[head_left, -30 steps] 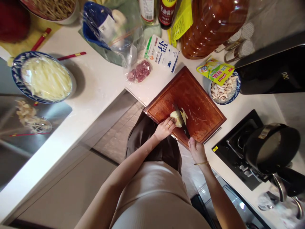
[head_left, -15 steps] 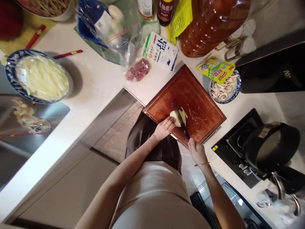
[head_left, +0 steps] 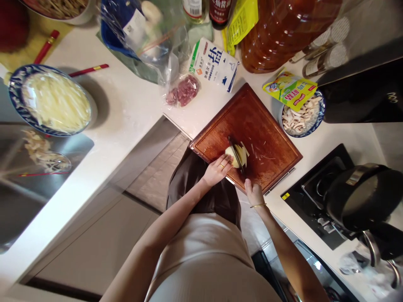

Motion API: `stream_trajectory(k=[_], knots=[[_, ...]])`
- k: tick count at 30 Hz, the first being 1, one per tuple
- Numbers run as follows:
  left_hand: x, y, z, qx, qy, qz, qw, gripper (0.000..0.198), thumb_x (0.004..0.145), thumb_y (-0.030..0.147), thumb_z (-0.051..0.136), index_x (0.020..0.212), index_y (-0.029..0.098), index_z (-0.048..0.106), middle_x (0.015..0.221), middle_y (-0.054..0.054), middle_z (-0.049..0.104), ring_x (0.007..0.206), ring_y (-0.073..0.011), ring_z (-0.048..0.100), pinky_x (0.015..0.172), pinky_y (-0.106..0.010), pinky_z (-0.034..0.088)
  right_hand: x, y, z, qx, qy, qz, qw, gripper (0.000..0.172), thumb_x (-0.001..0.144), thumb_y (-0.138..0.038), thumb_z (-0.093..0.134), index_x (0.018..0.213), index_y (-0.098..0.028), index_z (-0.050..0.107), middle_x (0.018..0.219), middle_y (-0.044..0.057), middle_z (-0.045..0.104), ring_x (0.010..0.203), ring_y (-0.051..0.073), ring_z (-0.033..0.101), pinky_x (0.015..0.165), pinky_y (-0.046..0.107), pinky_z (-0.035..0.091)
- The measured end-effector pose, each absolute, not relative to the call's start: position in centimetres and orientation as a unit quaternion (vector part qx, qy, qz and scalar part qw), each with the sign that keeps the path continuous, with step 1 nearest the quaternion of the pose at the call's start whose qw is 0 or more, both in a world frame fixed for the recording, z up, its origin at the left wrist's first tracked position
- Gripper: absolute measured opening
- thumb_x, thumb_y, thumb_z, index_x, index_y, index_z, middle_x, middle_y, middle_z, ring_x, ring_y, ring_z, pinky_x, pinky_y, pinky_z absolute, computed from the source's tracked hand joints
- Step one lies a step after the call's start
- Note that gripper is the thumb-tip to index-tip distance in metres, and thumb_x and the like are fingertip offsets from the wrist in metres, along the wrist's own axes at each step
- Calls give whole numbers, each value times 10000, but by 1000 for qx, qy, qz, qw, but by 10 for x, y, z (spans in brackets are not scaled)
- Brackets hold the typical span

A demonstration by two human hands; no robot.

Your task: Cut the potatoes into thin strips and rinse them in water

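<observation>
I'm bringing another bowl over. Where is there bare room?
Free: the counter between covered bowl and bagged meat; the strip between mushroom bowl and stove; far corner of the cutting board. Crowded: the back, with salt packet, dark bottle, large jug.

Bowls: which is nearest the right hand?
The bowl of sliced mushrooms, right of the cutting board, overlapped by a yellow packet; the pale-shred bowl and brown-strip bowl sit farther left.

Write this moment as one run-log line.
left hand: on pale vegetable | right hand: holds knife | slices: beside knife | beneath: cutting board
</observation>
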State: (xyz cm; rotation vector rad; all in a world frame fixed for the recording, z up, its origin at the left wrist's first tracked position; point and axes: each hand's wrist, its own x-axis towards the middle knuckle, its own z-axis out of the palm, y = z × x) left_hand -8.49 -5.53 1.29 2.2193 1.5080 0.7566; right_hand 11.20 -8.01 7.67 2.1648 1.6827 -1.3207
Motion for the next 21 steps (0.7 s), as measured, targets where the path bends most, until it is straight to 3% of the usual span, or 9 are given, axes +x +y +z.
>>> stream_trajectory(k=[8, 21], knots=[[-86, -54, 16, 788, 533, 253, 174, 307, 914, 257, 469, 1186, 138, 548, 1128, -108, 644, 1137, -204, 559, 952, -334, 491, 111, -80, 106, 712, 565, -417, -7, 604, 907, -547, 223, 638, -156, 597, 503, 53, 548, 512, 135, 503, 512, 227, 341], [-86, -55, 13, 785, 530, 271, 170, 309, 908, 244, 477, 1195, 143, 534, 1133, -110, 639, 1168, -201, 534, 955, -330, 485, 104, -79, 120, 702, 578, -417, 18, 639, 917, -539, 201, 665, -160, 649, 493, 48, 561, 542, 146, 546, 526, 219, 354]])
